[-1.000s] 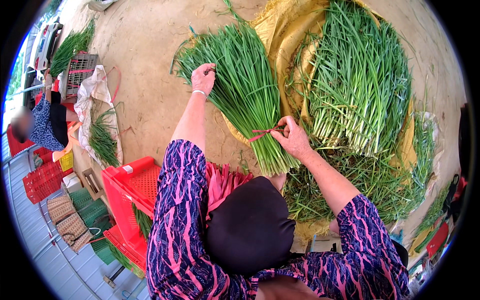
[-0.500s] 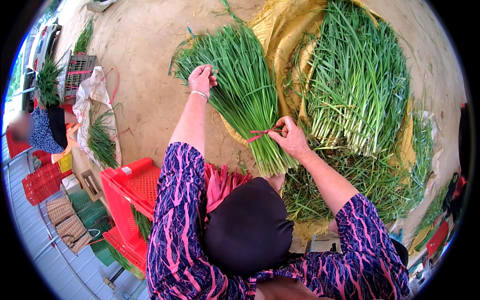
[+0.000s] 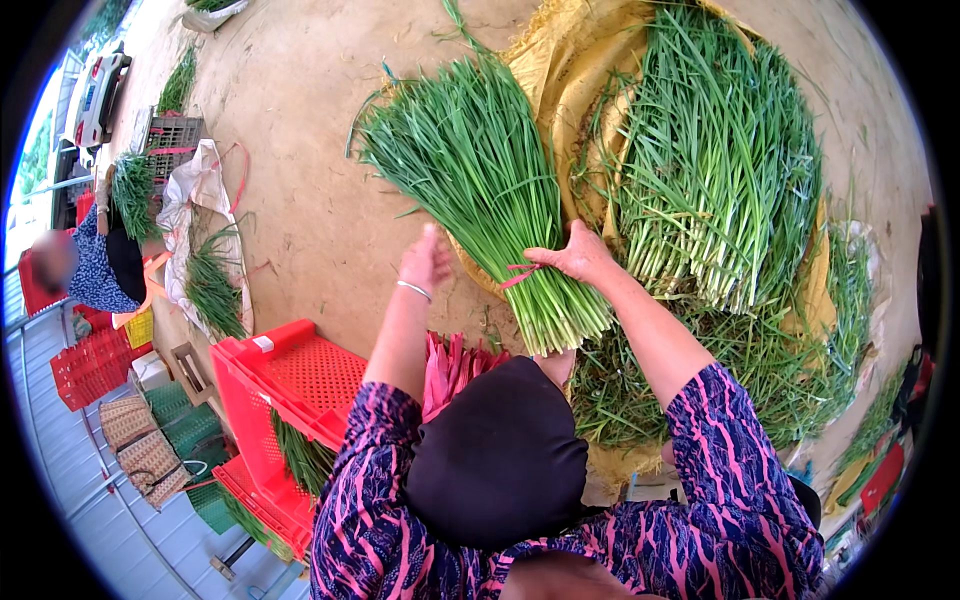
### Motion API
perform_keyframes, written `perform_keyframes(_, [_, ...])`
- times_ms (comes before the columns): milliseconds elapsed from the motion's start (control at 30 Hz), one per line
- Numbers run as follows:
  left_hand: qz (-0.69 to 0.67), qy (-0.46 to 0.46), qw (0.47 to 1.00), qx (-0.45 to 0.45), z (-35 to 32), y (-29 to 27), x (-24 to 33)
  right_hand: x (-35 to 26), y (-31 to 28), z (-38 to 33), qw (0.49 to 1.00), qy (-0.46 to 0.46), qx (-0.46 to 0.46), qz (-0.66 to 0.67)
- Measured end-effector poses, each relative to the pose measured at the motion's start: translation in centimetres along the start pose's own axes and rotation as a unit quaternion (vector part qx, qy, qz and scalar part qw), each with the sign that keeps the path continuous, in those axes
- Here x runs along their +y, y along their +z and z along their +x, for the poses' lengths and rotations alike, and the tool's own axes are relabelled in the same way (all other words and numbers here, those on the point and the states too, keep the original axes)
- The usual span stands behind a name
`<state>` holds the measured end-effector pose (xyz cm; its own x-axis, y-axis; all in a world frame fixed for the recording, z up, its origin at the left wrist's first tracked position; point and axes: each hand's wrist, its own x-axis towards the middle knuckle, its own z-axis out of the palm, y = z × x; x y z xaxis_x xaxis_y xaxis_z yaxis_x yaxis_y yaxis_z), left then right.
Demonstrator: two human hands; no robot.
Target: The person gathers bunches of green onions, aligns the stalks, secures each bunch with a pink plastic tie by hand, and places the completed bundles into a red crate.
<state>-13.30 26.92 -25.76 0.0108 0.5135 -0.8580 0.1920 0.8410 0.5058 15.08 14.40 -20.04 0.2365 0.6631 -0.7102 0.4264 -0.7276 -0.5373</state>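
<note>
A big bundle of green chives [image 3: 470,170] lies slantwise on the ground, leaves pointing away and pale cut stems toward me. A thin red tie [image 3: 520,273] goes across it near the stems. My right hand [image 3: 578,255] grips the bundle's right side at the tie, thumb laid over the stems and the other fingers partly hidden. To the left of the bundle, my left hand [image 3: 427,262] is in the air, apart from it, slightly blurred, its fingers loosely apart and nothing seen in them. Pink-red strips [image 3: 455,370] hang below it, beside the dark cap [image 3: 500,455].
A large heap of loose chives [image 3: 720,160] covers a yellow sheet [image 3: 570,80] at right, with scattered trimmings [image 3: 680,370] nearer. Red plastic crates [image 3: 300,375] stand at lower left. Farther left, another person [image 3: 100,265] holds greens beside a white sack [image 3: 195,190].
My left hand has come off the leaves and moved nearer to me. My right hand has gone from pinching the tie's end to clasping the bundle's side.
</note>
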Motion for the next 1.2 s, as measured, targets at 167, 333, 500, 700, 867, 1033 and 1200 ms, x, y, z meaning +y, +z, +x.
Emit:
perform_keyframes(167, [0.046, -0.039, 0.989, -0.138, -5.3, 6.8, -2.8, 1.7, 3.1, 2.5, 0.994, -0.019, -0.026, 0.104])
perform_keyframes(333, [-0.155, 0.081, 0.952, -0.251, -4.6, 6.9, -4.0, -3.4, 1.9, -2.5, 1.000, -0.005, -0.015, 0.022])
perform_keyframes(500, [-0.234, 0.122, 0.921, -0.285, -6.1, 7.2, -3.9, -6.8, 1.8, -7.1, 0.989, -0.045, 0.099, -0.100])
perform_keyframes(700, [-0.301, 0.210, 0.850, -0.377, -11.5, 9.1, 0.8, -10.1, -1.5, -13.2, 0.918, -0.230, 0.286, -0.148])
perform_keyframes(867, [-0.335, 0.316, 0.781, -0.421, -18.7, 10.3, 7.1, -14.6, -6.5, -20.4, 0.830, -0.354, 0.392, -0.181])
perform_keyframes(1033, [-0.416, 0.393, 0.697, -0.432, -28.5, 9.1, 12.9, -19.6, -10.1, -28.1, 0.764, -0.470, 0.399, -0.187])
perform_keyframes(1200, [-0.454, 0.479, 0.622, -0.422, -34.8, 0.0, 15.2, -20.1, -10.2, -37.1, 0.709, -0.548, 0.432, -0.105])
